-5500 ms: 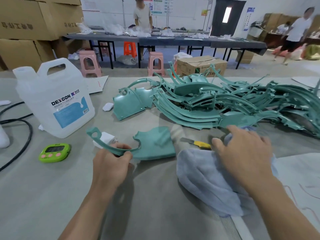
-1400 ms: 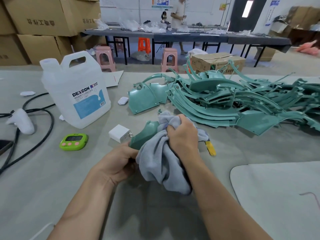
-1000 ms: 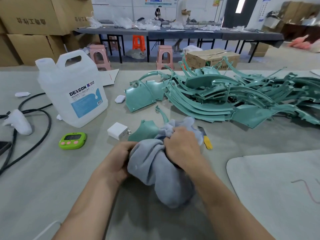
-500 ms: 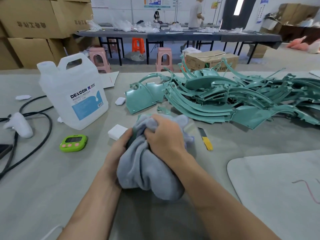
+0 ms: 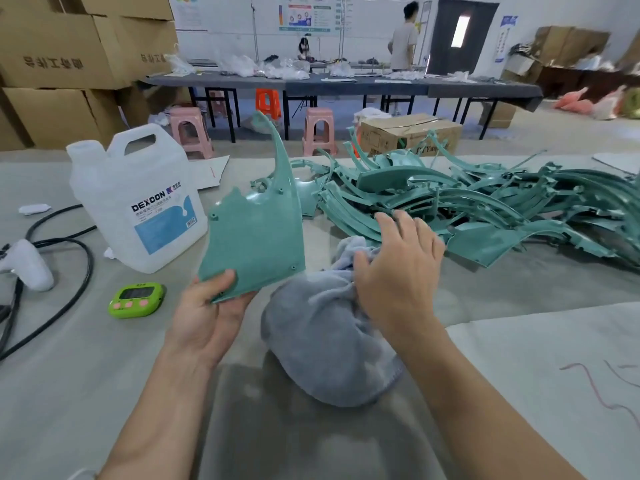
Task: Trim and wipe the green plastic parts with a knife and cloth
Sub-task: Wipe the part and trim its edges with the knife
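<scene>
Grey soft cloth had come off the curved green plastic panel, likely wiped; left hand pinched its corner, right hand, fingers slack, at four o'clock

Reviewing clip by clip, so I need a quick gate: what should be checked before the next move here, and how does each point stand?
1. Grip on the green part: ok, the left hand holds its lower corner, part upright.
2. Cloth within reach: ok, the right hand rests on the grey cloth, fingers spread.
3. Sight of the knife: not ok, none visible.
4. Edges of the part trimmed clean: cannot tell.
5. The jug upright: ok.
</scene>
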{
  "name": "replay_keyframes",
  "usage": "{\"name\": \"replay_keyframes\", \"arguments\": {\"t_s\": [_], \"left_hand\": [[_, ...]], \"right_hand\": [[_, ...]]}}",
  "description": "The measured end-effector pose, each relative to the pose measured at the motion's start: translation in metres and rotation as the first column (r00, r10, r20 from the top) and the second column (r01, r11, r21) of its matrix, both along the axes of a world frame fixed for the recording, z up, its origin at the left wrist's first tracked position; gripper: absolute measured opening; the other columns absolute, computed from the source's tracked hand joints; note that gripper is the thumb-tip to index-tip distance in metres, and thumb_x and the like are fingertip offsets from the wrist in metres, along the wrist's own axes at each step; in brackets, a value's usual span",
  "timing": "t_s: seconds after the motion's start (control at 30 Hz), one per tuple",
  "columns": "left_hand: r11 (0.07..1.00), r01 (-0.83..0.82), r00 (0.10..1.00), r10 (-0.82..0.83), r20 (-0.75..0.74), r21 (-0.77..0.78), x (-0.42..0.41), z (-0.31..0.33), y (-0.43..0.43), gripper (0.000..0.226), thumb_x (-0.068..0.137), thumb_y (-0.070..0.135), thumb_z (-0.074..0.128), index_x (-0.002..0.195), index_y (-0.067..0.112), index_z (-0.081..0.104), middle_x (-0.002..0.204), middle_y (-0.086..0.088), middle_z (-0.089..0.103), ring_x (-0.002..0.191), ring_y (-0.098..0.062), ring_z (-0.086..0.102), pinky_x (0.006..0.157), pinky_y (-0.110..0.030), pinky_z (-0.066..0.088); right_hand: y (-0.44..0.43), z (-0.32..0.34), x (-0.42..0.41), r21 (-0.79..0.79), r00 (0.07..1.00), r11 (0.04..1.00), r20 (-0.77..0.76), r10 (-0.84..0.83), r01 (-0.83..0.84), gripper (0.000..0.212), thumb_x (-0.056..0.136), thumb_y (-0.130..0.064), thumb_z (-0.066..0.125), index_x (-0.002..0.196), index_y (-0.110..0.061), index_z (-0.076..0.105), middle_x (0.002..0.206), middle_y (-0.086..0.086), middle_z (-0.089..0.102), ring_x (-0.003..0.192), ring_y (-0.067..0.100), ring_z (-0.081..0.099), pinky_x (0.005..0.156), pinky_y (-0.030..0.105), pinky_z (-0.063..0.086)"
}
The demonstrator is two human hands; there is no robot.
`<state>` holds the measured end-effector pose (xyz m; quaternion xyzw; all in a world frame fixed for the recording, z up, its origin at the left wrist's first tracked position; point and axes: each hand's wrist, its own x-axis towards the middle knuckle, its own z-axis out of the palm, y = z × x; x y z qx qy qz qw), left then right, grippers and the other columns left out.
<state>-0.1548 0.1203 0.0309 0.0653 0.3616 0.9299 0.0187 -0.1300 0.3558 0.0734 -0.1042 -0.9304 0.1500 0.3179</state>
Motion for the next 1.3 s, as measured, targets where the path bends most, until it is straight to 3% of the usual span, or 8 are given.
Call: {"name": "replay_keyframes", "arguments": {"t_s": [0.2,0.3,0.4,0.53,0.67,0.9,1.17,1.3], "left_hand": [[0.993,0.062,0.998,-0.060,-0.024,0.100,0.009,0.026,0.004,0.039,0.086,0.010,0.052,0.116,0.015,0.076,0.127,-0.008,0.071,0.113,-0.025,0.070,0.093,-0.039,0.058],[0.975,0.135,0.991,-0.134,0.016,-0.178,0.020,0.034,0.023,0.036,0.084,0.004,0.056,0.114,0.004,0.075,0.118,-0.016,0.073,0.101,-0.028,0.074,0.077,-0.033,0.062],[0.899,0.169,0.983,-0.183,0.005,-0.404,0.027,0.042,0.050,0.047,0.078,-0.001,0.066,0.125,0.001,0.066,0.116,-0.021,0.073,0.101,-0.035,0.073,0.074,-0.034,0.062],[0.814,0.096,0.984,-0.165,-0.070,-0.574,0.034,0.061,0.090,0.068,0.065,-0.010,0.070,0.129,0.014,0.065,0.114,-0.013,0.075,0.100,-0.033,0.074,0.081,-0.043,0.061],[0.724,0.125,0.981,-0.194,-0.026,-0.678,0.056,0.071,0.161,0.013,0.093,0.016,0.070,0.104,0.011,0.074,0.100,-0.009,0.079,0.090,-0.028,0.076,0.085,-0.048,0.060],[0.559,0.452,0.841,-0.528,0.123,-0.695,0.144,0.060,0.300,0.032,0.105,0.028,0.052,0.098,0.006,0.075,0.094,-0.011,0.079,0.089,-0.030,0.076,0.080,-0.046,0.062],[0.011,0.869,0.234,-0.889,0.392,-0.495,0.271,0.001,0.429,0.052,0.087,-0.018,0.043,0.131,0.004,0.061,0.121,-0.014,0.072,0.105,-0.031,0.071,0.084,-0.038,0.060],[-0.118,0.917,0.124,-0.824,0.553,-0.381,0.327,-0.051,0.475,0.054,0.088,-0.011,0.042,0.133,0.009,0.063,0.126,-0.015,0.070,0.118,-0.038,0.064,0.098,-0.047,0.054]], "right_hand": [[-0.032,0.036,0.026,-0.714,0.850,0.586,-0.024,0.526,-0.383,0.044,0.085,-0.043,0.065,0.125,-0.025,0.069,0.104,-0.009,0.076,0.095,0.006,0.070,0.088,0.031,0.054],[-0.033,0.045,0.024,-0.884,0.848,0.351,-0.089,0.522,-0.309,0.017,0.090,-0.010,0.065,0.106,-0.009,0.073,0.099,0.014,0.078,0.093,0.031,0.073,0.086,0.053,0.059],[-0.012,0.047,0.027,-0.965,0.886,0.170,-0.102,0.451,-0.198,0.021,0.092,0.008,0.059,0.106,-0.003,0.071,0.097,0.015,0.078,0.085,0.027,0.074,0.070,0.038,0.062],[0.040,0.041,0.053,-0.970,0.884,0.163,-0.087,0.460,-0.180,0.025,0.090,0.012,0.059,0.104,-0.004,0.072,0.093,0.010,0.080,0.081,0.022,0.076,0.066,0.031,0.059],[0.096,0.029,0.099,-0.966,0.886,0.139,-0.135,0.444,-0.217,0.030,0.088,0.010,0.062,0.113,-0.001,0.073,0.109,0.019,0.077,0.100,0.037,0.074,0.080,0.039,0.060],[0.187,-0.007,0.235,-0.985,0.979,0.071,-0.164,-0.121,-0.156,0.015,0.093,-0.009,0.067,0.094,-0.007,0.081,0.099,0.017,0.078,0.089,0.029,0.078,0.065,0.028,0.061],[0.248,-0.072,0.410,-0.993,0.710,-0.097,0.021,-0.704,-0.066,0.015,0.091,-0.009,0.064,0.091,-0.009,0.080,0.090,0.008,0.080,0.068,0.023,0.073,0.062,0.035,0.049],[0.254,-0.111,0.478,-0.972,0.561,-0.218,0.134,-0.817,-0.085,0.016,0.089,-0.006,0.062,0.098,-0.006,0.076,0.096,0.014,0.079,0.085,0.033,0.072,0.075,0.045,0.052]]}}
